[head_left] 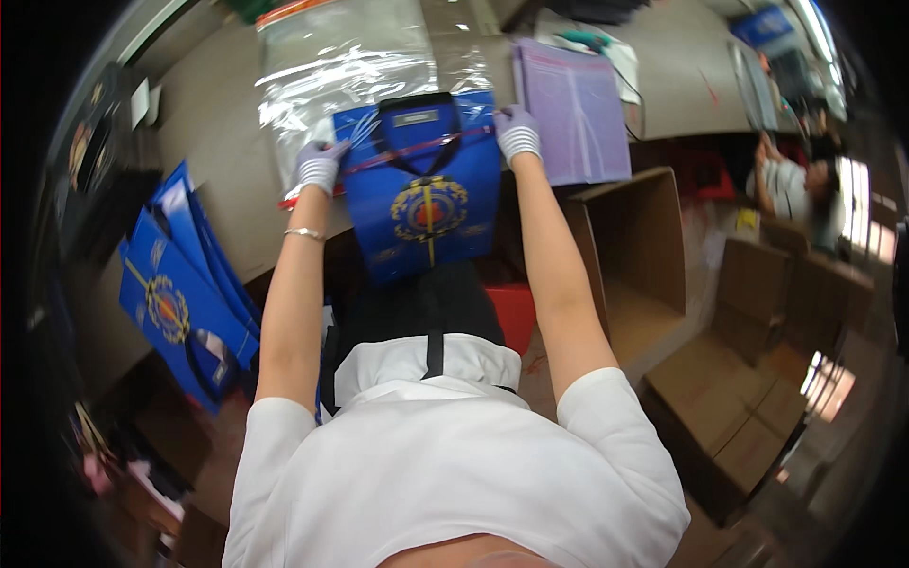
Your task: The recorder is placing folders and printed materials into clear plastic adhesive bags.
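A blue bag (417, 213) with black handles and a round emblem in yellow and red lies over the table's near edge, its lower part hanging toward my lap. My left hand (320, 163), in a grey glove with white stripes, is closed at its upper left edge. At the upper right edge my right hand (517, 133), gloved the same way, pinches the bag's side. Beneath and beyond the bag lie clear plastic sleeves (341, 52), shiny and partly covered by it. A stack of purple packages (573, 114) rests just right of my right hand.
More blue bags (180, 293) lean at the table's left side. An open cardboard box (639, 260) stands at the table's right front, with further boxes (729, 402) on the floor. A teal tool (584, 40) lies beyond the purple stack. Another person (791, 189) sits at far right.
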A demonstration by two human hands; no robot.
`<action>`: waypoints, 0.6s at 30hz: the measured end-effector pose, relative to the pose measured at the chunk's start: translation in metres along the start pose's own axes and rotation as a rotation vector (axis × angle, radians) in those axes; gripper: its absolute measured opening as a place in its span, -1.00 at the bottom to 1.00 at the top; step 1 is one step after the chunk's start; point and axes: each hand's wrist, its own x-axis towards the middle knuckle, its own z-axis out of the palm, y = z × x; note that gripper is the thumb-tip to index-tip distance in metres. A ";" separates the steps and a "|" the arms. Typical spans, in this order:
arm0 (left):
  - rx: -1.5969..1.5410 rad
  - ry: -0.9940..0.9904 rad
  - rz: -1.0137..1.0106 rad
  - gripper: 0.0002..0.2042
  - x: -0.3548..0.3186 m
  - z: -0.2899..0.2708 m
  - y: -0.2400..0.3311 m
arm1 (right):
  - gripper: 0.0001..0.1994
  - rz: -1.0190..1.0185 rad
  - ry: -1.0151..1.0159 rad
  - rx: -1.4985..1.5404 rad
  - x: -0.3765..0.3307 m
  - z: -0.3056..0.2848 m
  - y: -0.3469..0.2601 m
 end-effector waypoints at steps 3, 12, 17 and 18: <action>-0.496 -0.002 0.048 -0.60 -0.007 0.005 -0.008 | -0.76 -0.026 -0.030 0.216 0.009 0.028 0.017; -0.743 -0.054 -0.180 -0.61 -0.037 -0.022 0.031 | -0.81 0.064 -0.230 0.430 0.014 -0.019 -0.012; -0.772 0.175 -0.020 -0.71 -0.054 0.024 -0.011 | -0.77 0.099 -0.175 0.549 -0.036 0.002 0.044; -0.818 0.205 -0.019 -0.73 -0.064 0.027 -0.015 | -0.75 0.187 -0.182 0.649 -0.047 0.004 0.052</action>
